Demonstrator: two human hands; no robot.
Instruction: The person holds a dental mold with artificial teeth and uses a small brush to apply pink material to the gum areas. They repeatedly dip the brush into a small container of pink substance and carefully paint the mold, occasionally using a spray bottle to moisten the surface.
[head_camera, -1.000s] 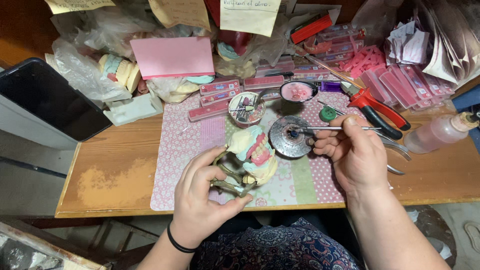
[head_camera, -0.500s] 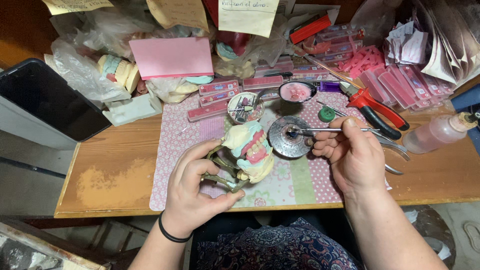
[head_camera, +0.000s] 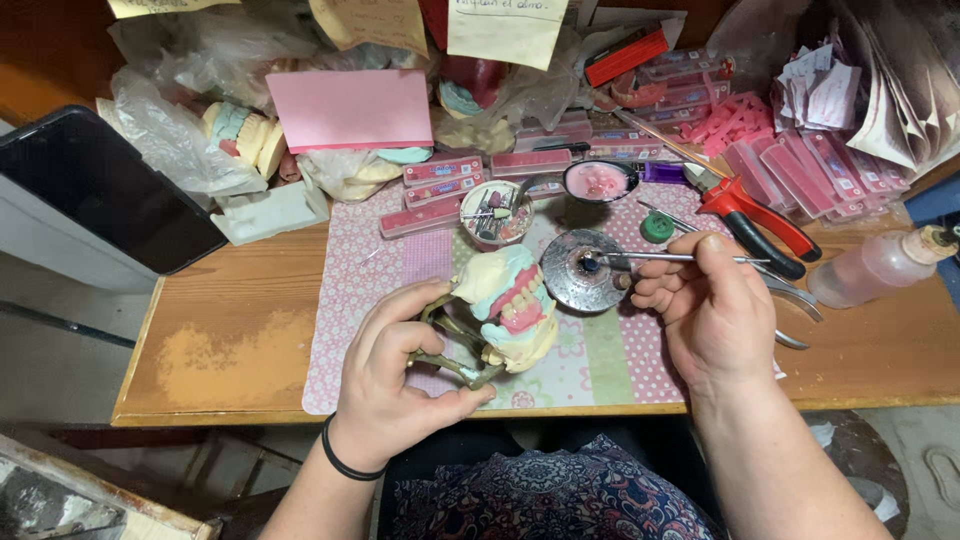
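Observation:
My left hand (head_camera: 395, 375) grips a metal articulator frame carrying a plaster denture model (head_camera: 510, 305) with pink gums and white teeth, held just above the patterned mat (head_camera: 350, 300). My right hand (head_camera: 710, 310) holds a thin metal instrument (head_camera: 665, 258), its tip resting in a round metal dish (head_camera: 580, 272) to the right of the model.
A small cup of tools (head_camera: 495, 212), a dark bowl of pink material (head_camera: 600, 181), red-handled pliers (head_camera: 750, 215), a plastic bottle (head_camera: 880, 262), pink tooth trays (head_camera: 445, 170), a pink sheet (head_camera: 352, 108), bagged plaster casts (head_camera: 240, 130) and a black tablet (head_camera: 95, 195) crowd the wooden desk (head_camera: 230, 340).
My left hand has lifted the model slightly and turned it towards the dish. The instrument tip in my right hand stays at the metal dish.

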